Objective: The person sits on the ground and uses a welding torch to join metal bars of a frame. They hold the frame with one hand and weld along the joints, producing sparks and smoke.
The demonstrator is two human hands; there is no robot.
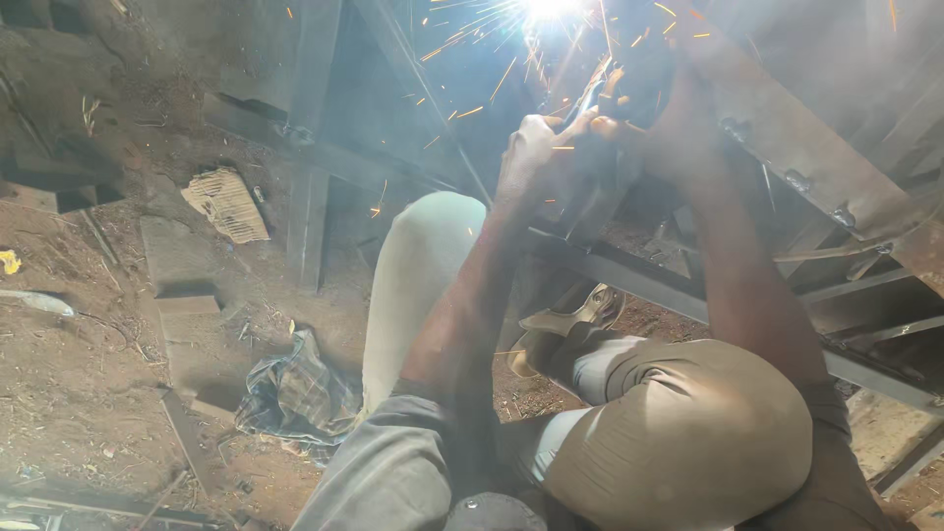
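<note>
Both my hands are up in the upper middle of the frame, right under the bright white arc (547,8) at the top edge. My left hand (531,152) is clenched around the welding holder (597,98), knuckles toward the camera, and the holder pokes up out of my fist toward the flash. My right hand (661,123) sits just beside it on the right, pretty dark against the glare. It looks wrapped around the same holder, touching my left, but honestly the light washes out the fingers, so I can't tell exactly how it grips.

Orange sparks (472,44) are spraying out to the left and down from the arc, a few passing over my wrists.

The steel frame (787,128) I'm at runs diagonally from the top center down to the right edge, rusty, with weld blobs along it. More dark bars (678,285) cross below my forearms.

My knees fill the lower half: the pale trouser leg (418,265) at center, the tan one (688,433) at lower right, with my sandal (580,315) on the dirt between them.

Over on the left there's a crumpled plaid cloth (295,393) on the ground at lower left, and a scrap of corrugated cardboard (228,204) higher up, well apart from my hands. A grey upright post (310,187) stands between the cardboard and my leg.
</note>
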